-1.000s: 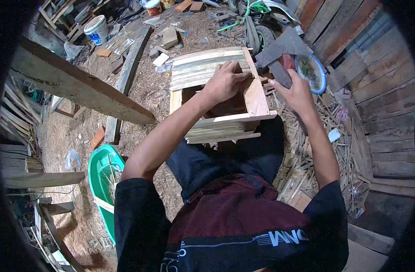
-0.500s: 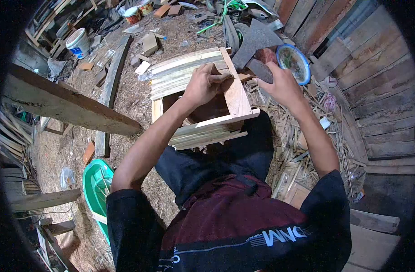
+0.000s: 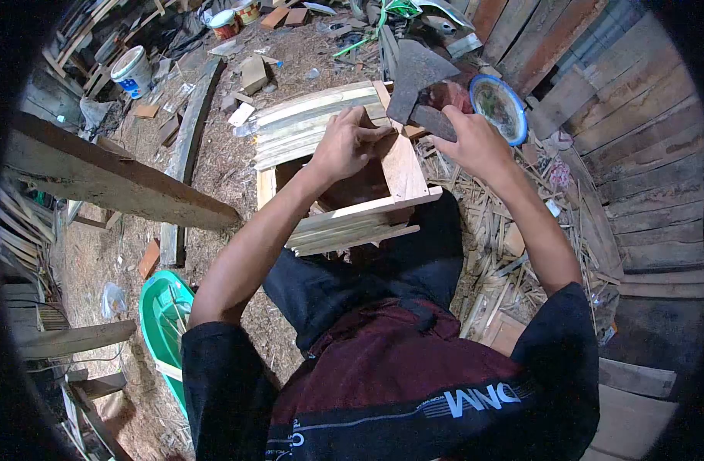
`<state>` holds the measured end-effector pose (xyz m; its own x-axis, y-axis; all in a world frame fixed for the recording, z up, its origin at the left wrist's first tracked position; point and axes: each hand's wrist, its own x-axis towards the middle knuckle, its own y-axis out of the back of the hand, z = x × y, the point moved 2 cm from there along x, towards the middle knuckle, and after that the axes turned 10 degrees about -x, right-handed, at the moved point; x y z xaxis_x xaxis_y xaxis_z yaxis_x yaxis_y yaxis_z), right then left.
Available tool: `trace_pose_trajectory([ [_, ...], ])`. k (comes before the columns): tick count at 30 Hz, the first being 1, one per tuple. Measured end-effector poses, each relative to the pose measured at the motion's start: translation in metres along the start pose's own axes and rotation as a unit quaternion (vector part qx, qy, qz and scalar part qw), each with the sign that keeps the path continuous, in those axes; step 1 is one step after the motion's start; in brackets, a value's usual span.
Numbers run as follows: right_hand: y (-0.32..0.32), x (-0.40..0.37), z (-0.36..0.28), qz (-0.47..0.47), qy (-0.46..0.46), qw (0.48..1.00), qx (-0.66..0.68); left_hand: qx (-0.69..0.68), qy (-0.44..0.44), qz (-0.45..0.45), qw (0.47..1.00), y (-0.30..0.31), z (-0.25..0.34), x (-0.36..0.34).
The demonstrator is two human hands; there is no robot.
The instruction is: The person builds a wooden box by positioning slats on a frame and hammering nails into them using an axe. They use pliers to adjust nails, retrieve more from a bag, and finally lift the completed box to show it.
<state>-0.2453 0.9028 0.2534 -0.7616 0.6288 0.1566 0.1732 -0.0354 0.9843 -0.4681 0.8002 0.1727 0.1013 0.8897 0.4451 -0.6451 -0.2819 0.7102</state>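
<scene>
Gripping: the right fingers [image 3: 453, 127] are closing round the dark handle of a hatchet [image 3: 415, 73], just under its head. The grey blade is standing raised over the far right corner of the wooden frame [image 3: 402, 165]. The left fingers [image 3: 375, 137] are bending together on the frame's right-hand board, touching it near that same corner. Whether they are pinching anything small cannot be told. The left hand [image 3: 350, 146] is lying over the frame's open middle. The right hand [image 3: 475, 142] is hovering just right of the frame. The frame is resting on the person's lap, with pale bamboo slats [image 3: 306, 115] covering its far side and more showing along its near edge. A blue-rimmed bowl [image 3: 499, 107] is lying just right of the hatchet. Split bamboo scraps [image 3: 513, 253] are littering the floor [image 3: 237, 177] to the right. A rough plank [image 3: 106, 177] is slanting across the left. A green tub [image 3: 164, 315] is sitting at near left, and a white bucket [image 3: 131, 69] at far left.
</scene>
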Motion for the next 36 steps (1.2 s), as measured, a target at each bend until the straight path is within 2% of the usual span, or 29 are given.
trace_pose_trajectory([
  [2, 0.004, 0.000, -0.003, 0.015, 0.004, 1.000, -0.023, 0.005, 0.030, -0.020, 0.999, 0.001, 0.001, -0.001],
  [8, 0.009, -0.002, -0.013, 0.054, 0.021, 0.998, -0.015, 0.030, -0.018, 0.015, 0.999, 0.002, 0.005, 0.000],
  [9, 0.009, -0.004, -0.015, 0.058, 0.024, 0.998, -0.023, 0.031, 0.006, -0.006, 0.999, 0.001, 0.004, 0.000],
  [11, 0.005, -0.004, -0.014, 0.018, 0.028, 0.998, -0.051, 0.033, 0.053, -0.047, 0.997, 0.000, 0.001, 0.001],
  [15, 0.015, -0.001, -0.012, -0.011, 0.003, 0.999, -0.040, 0.030, 0.059, -0.053, 0.996, 0.000, 0.001, 0.001],
  [18, 0.021, 0.004, -0.010, 0.052, -0.006, 0.999, 0.006, 0.044, 0.058, -0.048, 0.996, 0.002, 0.007, -0.001],
  [24, -0.005, 0.003, -0.002, -0.019, 0.029, 0.999, -0.034, 0.059, 0.072, -0.063, 0.994, 0.004, 0.010, 0.001],
  [28, 0.006, 0.013, 0.001, 0.051, 0.023, 0.998, 0.040, 0.057, 0.059, -0.056, 0.995, 0.002, 0.007, 0.000],
  [31, 0.014, 0.012, -0.005, 0.125, 0.033, 0.991, 0.038, 0.057, 0.059, -0.058, 0.995, 0.003, 0.007, -0.002],
  [34, -0.003, 0.004, -0.008, -0.009, 0.016, 0.999, -0.045, 0.057, 0.062, -0.065, 0.994, 0.005, 0.010, 0.000],
  [36, 0.000, 0.001, -0.008, -0.013, 0.012, 0.999, -0.047, 0.053, 0.066, -0.065, 0.994, 0.007, 0.014, -0.002],
])
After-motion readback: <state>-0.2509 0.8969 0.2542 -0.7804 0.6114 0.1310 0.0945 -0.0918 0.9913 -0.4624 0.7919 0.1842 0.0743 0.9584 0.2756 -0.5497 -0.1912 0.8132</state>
